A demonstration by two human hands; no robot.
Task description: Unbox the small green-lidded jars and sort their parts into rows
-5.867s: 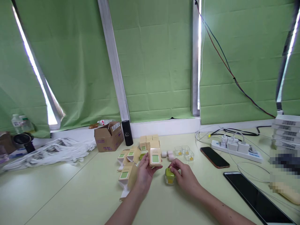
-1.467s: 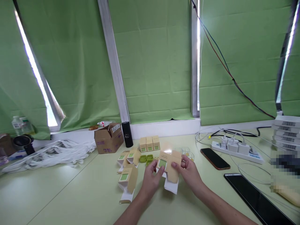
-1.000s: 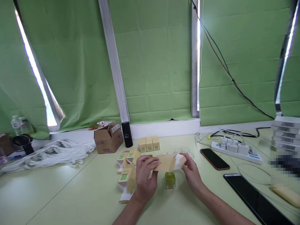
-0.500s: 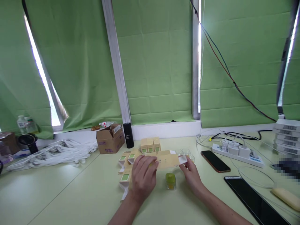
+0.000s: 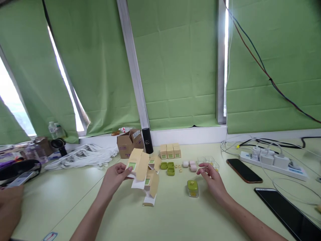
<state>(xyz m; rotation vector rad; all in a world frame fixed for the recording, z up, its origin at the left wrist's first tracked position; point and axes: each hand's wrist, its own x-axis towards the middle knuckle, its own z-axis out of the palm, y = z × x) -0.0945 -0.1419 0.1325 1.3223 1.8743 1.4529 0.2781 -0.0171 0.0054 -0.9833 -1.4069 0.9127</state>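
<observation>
My left hand [image 5: 117, 174] pinches the edge of a partly unfolded cream carton [image 5: 141, 169] with a green label and white inner flaps. This carton is raised over other opened cartons [image 5: 150, 185] lying on the table. My right hand [image 5: 210, 177] is held with loosely curled fingers, thumb and index apart, and nothing shows between them. Left of it stands a small clear jar with a green lid [image 5: 193, 187] and something yellow inside. Behind lie several green square lids [image 5: 171, 169], small pale pieces [image 5: 179, 167], pinkish-white pieces [image 5: 192, 166] and clear jars [image 5: 207, 160].
Closed small boxes [image 5: 170, 151] stand in a row at the back, near a black cylinder [image 5: 147, 140] and a brown box [image 5: 129, 144]. White cables [image 5: 85, 155] lie left. Right are a phone [image 5: 244, 170], a tablet [image 5: 283, 211] and a power strip [image 5: 273, 164].
The flat carton is no longer stretched between both hands. My left hand has moved left, holding a carton there; my right hand has let go. The view has turned left, and the green lids now show.
</observation>
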